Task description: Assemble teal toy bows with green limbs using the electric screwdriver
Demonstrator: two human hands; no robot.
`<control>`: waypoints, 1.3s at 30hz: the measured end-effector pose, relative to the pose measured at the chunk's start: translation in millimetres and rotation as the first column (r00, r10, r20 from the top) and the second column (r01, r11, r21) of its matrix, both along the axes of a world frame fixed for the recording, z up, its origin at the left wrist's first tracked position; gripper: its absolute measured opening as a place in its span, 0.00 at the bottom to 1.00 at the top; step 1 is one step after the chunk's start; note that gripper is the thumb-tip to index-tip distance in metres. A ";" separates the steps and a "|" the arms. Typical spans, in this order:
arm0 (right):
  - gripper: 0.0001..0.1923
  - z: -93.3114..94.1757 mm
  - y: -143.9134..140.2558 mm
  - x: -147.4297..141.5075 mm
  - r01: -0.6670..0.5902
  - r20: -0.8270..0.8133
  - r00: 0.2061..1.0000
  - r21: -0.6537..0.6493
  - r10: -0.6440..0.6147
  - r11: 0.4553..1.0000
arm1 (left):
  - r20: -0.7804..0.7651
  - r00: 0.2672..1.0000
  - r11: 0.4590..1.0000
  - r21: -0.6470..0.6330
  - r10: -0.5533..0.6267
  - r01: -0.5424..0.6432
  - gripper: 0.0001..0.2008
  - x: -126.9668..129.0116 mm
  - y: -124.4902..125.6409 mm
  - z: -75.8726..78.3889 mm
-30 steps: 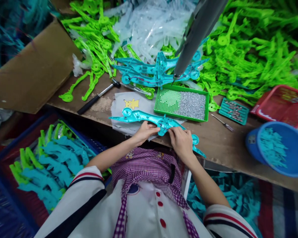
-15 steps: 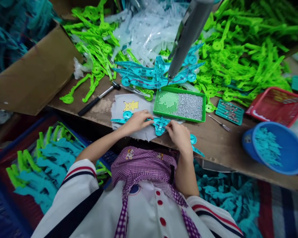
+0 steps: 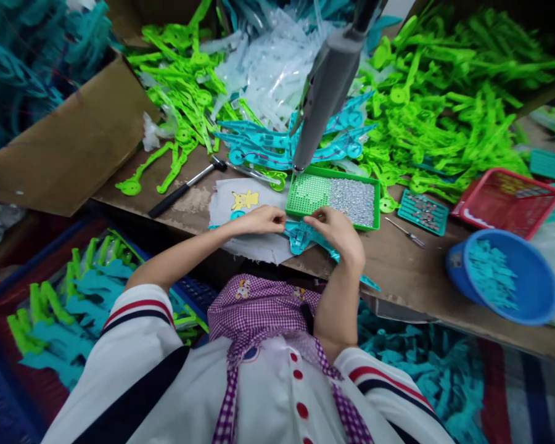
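A long turquoise plastic toy part [image 3: 302, 236] lies on a grey cloth [image 3: 254, 245] at the near edge of the wooden bench [image 3: 411, 265]. My left hand [image 3: 260, 219] presses down on its left half. My right hand [image 3: 337, 232] rests on its middle, fingertips by the near edge of a green tray [image 3: 308, 188] of small silver screws. A grey hanging power screwdriver [image 3: 324, 92] dangles just above that tray.
Piles of green parts [image 3: 444, 105], clear parts [image 3: 277, 68] and assembled turquoise pieces [image 3: 268, 145] fill the back of the bench. A hammer [image 3: 185, 185], small screwdriver [image 3: 404, 232], teal screw tray [image 3: 423, 211], red basket [image 3: 509, 200] and blue bowl [image 3: 504, 280] are nearby. A crate of parts [image 3: 74, 296] sits lower left.
Both hands have slid forward along the turquoise part, the left onto its left half, the right up toward the green screw tray. The view has shifted slightly.
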State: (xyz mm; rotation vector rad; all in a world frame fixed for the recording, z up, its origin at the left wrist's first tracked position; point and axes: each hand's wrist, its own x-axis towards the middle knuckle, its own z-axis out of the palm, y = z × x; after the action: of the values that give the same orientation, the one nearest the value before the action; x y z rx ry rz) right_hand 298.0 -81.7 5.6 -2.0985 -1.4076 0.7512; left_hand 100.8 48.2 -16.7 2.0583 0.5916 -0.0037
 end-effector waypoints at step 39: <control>0.18 -35.1 -51.5 -2.6 -0.561 0.535 0.684 -0.050 0.496 0.826 | 0.175 0.982 0.983 0.158 0.067 -0.095 0.04 -12.8 -25.2 1.6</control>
State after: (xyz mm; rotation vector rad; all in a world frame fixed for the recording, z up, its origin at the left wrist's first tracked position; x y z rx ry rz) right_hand 295.4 -133.2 -29.5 -1.8762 -2.3722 0.2537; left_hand 88.1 23.0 -15.1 2.1670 0.5860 0.2746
